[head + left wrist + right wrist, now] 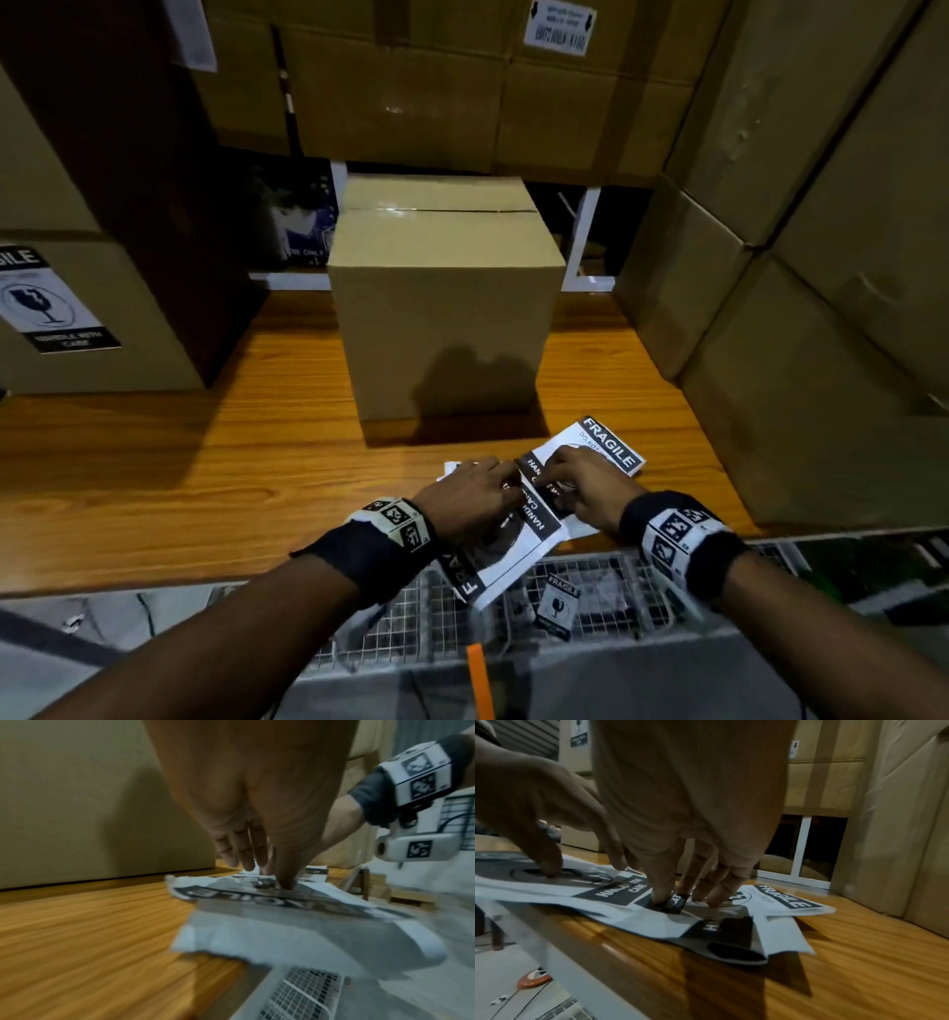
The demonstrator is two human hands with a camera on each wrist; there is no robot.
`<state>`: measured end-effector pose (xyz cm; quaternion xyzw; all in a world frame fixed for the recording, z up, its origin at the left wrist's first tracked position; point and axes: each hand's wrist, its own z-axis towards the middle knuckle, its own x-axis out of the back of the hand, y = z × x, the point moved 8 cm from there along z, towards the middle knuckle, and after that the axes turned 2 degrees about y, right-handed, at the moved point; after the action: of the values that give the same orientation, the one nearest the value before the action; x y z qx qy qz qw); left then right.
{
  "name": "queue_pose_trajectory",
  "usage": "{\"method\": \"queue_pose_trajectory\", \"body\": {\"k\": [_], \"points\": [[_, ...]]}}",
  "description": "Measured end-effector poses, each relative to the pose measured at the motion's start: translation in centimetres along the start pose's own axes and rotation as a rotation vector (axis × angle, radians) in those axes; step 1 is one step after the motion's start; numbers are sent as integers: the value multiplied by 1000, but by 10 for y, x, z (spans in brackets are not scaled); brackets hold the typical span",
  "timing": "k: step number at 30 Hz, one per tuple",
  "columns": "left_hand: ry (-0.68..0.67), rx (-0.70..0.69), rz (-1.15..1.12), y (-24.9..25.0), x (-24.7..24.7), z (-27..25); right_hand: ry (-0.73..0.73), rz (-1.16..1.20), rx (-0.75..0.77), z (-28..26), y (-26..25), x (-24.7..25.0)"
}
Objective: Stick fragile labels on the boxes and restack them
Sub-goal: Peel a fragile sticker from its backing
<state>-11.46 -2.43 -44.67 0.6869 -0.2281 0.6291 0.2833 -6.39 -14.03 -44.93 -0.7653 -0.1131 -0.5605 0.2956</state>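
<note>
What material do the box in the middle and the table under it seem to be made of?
Box: seemingly corrugated cardboard, matte brown, with sharp folded edges and a glossy clear tape strip along the top seam.
Table: looks like wood or a wood-look laminate, orange-brown, with visible grain lines and a slight sheen; which one cannot be told.

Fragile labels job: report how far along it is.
Done: the box at far left already carries a fragile label. In hand: the left hand and right hand both press fingertips on the loose labels at the table edge. Left: the middle box shows no label on its visible faces and stands unstacked.
</note>
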Motion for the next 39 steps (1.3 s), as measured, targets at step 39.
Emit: {"method": "queue_pose_trajectory", "body": {"k": [39], "points": [[-31, 316, -111, -34, -27, -7, 101, -7, -465, 7, -26, -14]]}}
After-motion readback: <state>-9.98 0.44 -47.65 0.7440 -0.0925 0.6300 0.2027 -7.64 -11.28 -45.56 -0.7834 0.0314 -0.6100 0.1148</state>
